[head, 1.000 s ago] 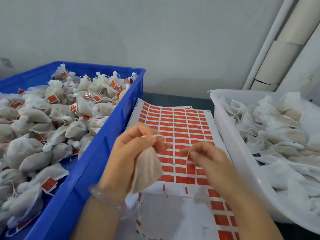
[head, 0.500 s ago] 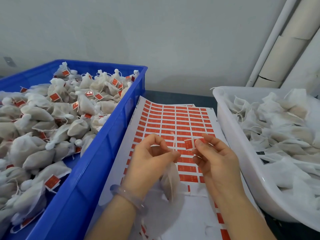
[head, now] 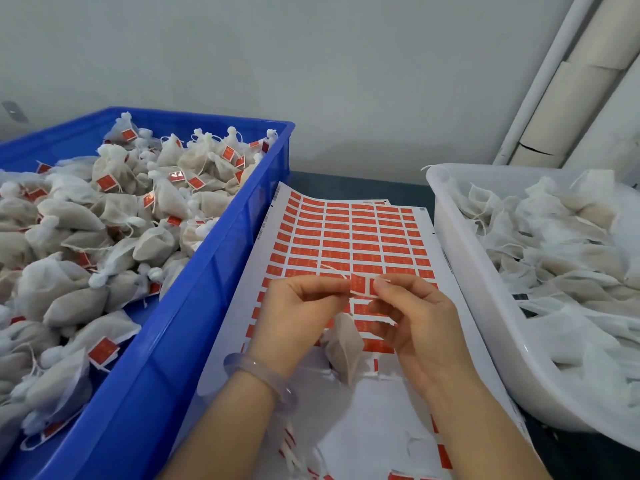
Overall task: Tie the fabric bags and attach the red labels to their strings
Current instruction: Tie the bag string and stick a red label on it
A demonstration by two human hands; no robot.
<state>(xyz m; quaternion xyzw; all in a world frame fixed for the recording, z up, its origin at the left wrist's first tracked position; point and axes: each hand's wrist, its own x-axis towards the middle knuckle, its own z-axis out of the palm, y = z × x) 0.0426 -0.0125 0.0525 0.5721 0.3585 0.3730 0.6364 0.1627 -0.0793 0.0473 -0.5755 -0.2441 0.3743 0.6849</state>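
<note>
A small beige fabric bag (head: 343, 346) hangs by its white string (head: 337, 271) below my hands, over the sheet of red labels (head: 349, 233). My left hand (head: 298, 313) pinches the string near its end. My right hand (head: 412, 317) pinches a peeled red label (head: 360, 284) and holds it against the string between the two hands. The bag's neck is hidden behind my left fingers.
A blue crate (head: 194, 306) on the left holds several tied bags with red labels. A white tub (head: 485, 306) on the right holds several untied bags. Peeled backing paper (head: 367, 427) lies below the hands. A grey wall and pale pipes (head: 568, 81) stand behind.
My right hand picked a red label off the sheet and brought it to the string. The bag dropped from my left palm and now dangles below.
</note>
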